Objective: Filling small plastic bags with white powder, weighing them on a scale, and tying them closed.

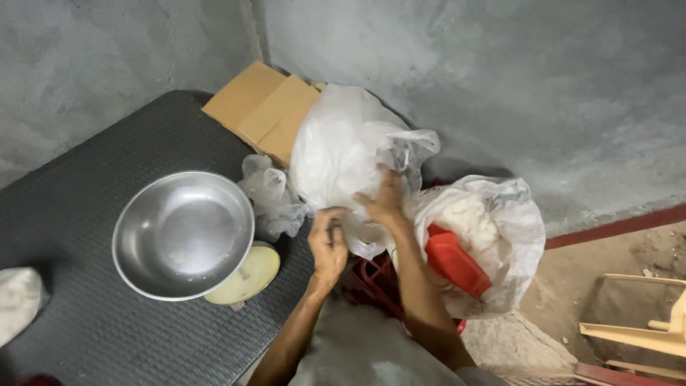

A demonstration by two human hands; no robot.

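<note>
My left hand (pixel 328 243) pinches the lower edge of a big white plastic bag (pixel 336 146) that stands at the edge of the dark table. My right hand (pixel 386 201) lies flat against the same bag a little higher, fingers spread and pressing into the plastic near its crumpled clear mouth (pixel 407 149). Just left of my hands an empty round steel bowl (pixel 182 232) rests on a pale yellow weighing scale (pixel 249 277).
A flat cardboard box (pixel 261 107) lies behind the bag in the corner. A second white bag (pixel 493 221) sits in a red plastic crate (pixel 454 261) at the right. A small crumpled clear bag (pixel 270 196) lies beside the bowl. Grey concrete walls (pixel 500 86) close in behind.
</note>
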